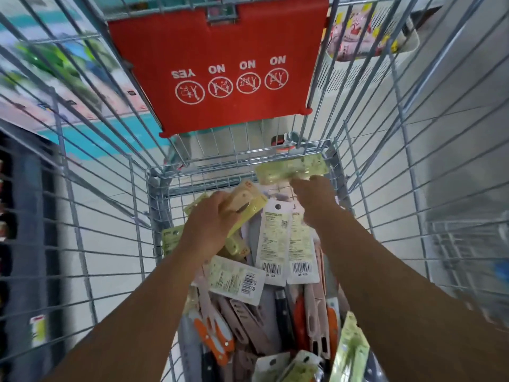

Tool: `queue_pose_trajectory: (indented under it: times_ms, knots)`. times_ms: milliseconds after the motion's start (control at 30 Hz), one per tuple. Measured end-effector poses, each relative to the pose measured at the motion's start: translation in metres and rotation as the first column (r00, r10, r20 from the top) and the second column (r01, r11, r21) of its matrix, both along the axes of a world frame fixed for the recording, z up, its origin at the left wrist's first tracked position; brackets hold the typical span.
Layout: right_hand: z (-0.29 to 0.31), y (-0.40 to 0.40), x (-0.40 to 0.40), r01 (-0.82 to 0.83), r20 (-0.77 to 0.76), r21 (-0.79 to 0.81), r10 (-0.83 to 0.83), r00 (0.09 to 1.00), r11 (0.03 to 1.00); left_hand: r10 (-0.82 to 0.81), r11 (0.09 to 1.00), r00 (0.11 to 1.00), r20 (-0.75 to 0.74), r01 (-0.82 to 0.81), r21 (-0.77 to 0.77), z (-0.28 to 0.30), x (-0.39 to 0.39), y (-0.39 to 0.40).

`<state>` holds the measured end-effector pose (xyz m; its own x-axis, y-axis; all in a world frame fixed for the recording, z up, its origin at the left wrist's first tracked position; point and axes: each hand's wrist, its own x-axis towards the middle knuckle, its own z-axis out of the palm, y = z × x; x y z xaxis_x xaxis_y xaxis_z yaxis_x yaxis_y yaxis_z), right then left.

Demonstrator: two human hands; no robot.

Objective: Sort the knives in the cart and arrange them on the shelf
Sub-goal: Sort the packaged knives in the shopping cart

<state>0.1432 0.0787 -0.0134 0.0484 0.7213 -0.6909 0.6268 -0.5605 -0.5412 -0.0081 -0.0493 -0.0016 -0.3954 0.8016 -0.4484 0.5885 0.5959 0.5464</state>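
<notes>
Both hands are down inside the wire cart (154, 205), landmark = the red child-seat flap (220, 64) at its far end. Left hand (212, 224), below the flap and slightly left, has fingers curled round a yellow-green carded knife pack (249, 208) (beige handle showing), pack tilted. Right hand (314, 194), below the flap's right edge, pinches a second yellow-green pack (289, 169) by its lower edge, lifted near the cart's far wall; fingertips mostly hidden behind the card. Pile of packaged knives (275, 299) covers the cart floor, nearer the camera than the flap: white barcode cards face up, pink, orange and black handles mixed, overlapping. White perforated basket (371, 45) outside the cart, right of the flap. Surroundings blurred.
</notes>
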Motion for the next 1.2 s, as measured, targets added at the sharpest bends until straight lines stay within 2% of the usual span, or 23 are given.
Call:
queue_pose_trajectory:
  times_ms: [67, 100, 133, 167, 200, 233, 367, 433, 533, 567, 700, 867, 933, 1000, 1033, 1067, 1133, 1200]
  knots:
    - [-0.001, -0.015, 0.012, -0.119, 0.028, 0.063, 0.117, 0.993, 0.991, 0.026, 1.0, 1.0, -0.003, -0.026, 0.011, -0.001, 0.004, 0.006]
    - [-0.006, -0.023, 0.016, -0.305, 0.096, 0.088, 0.297, 0.95, 0.948, 0.039, 0.999, 0.999, -0.008, -0.039, 0.014, -0.002, 0.006, 0.008]
    - [-0.008, -0.033, 0.021, -0.493, 0.186, 0.069, 0.474, 0.861, 0.867, 0.049, 0.999, 0.999, -0.014, -0.049, 0.016, -0.004, 0.007, 0.01]
    - [-0.013, -0.041, 0.024, -0.612, 0.236, 0.058, 0.585, 0.776, 0.789, 0.054, 0.998, 0.998, -0.019, -0.054, 0.016, -0.006, 0.009, 0.011]
    - [-0.014, -0.046, 0.025, -0.687, 0.276, 0.068, 0.648, 0.71, 0.723, 0.05, 0.999, 0.998, -0.033, -0.05, 0.008, -0.006, 0.011, 0.012]
    - [-0.014, -0.049, 0.027, -0.7, 0.297, 0.089, 0.652, 0.697, 0.708, 0.04, 0.999, 0.997, -0.061, -0.04, -0.003, -0.006, 0.012, 0.013]
    - [-0.015, -0.05, 0.028, -0.638, 0.29, 0.184, 0.579, 0.762, 0.748, -0.022, 0.999, 0.974, -0.228, 0.013, -0.045, -0.002, 0.012, 0.021]
    - [-0.014, -0.047, 0.03, -0.585, 0.25, 0.232, 0.533, 0.808, 0.777, -0.096, 0.995, 0.953, -0.287, 0.089, -0.037, 0.0, 0.015, 0.032]
    - [-0.006, -0.04, 0.037, -0.296, 0.044, 0.239, 0.294, 0.955, 0.925, -0.202, 0.977, 0.925, -0.321, 0.215, 0.007, -0.001, 0.027, 0.058]
    - [-0.004, -0.037, 0.04, -0.204, 0.003, 0.257, 0.21, 0.978, 0.945, -0.207, 0.972, 0.925, -0.32, 0.232, 0.044, -0.002, 0.033, 0.067]
    - [0.003, -0.029, 0.05, -0.04, 0.027, 0.348, 0.033, 0.999, 0.936, -0.181, 0.957, 0.91, -0.372, 0.25, 0.147, -0.003, 0.054, 0.106]
    - [0.017, -0.026, 0.05, 0.095, -0.011, 0.428, -0.1, 0.995, 0.899, -0.302, 0.914, 0.875, -0.378, 0.379, 0.147, -0.015, 0.06, 0.121]
    - [0.024, -0.027, 0.046, 0.126, -0.049, 0.475, -0.117, 0.992, 0.871, -0.261, 0.898, 0.916, -0.306, 0.347, 0.272, -0.01, 0.06, 0.116]
    - [0.032, -0.025, 0.039, 0.156, -0.08, 0.518, -0.134, 0.988, 0.841, -0.208, 0.87, 0.974, -0.091, 0.227, 0.438, -0.002, 0.057, 0.102]
    - [0.034, -0.023, 0.035, 0.181, -0.098, 0.53, -0.153, 0.983, 0.829, -0.2, 0.868, 0.98, 0.004, 0.175, 0.466, 0.001, 0.054, 0.091]
    - [0.035, -0.021, 0.032, 0.218, -0.123, 0.528, -0.18, 0.976, 0.821, -0.2, 0.881, 0.978, 0.058, 0.153, 0.448, 0.002, 0.051, 0.081]
    - [0.037, -0.017, 0.025, 0.298, -0.184, 0.505, -0.237, 0.954, 0.81, -0.177, 0.946, 0.978, 0.111, 0.138, 0.293, 0.002, 0.046, 0.062]
    - [0.038, -0.018, 0.02, 0.323, -0.226, 0.514, -0.238, 0.945, 0.795, -0.034, 0.992, 0.978, 0.208, 0.007, 0.127, 0.005, 0.043, 0.051]
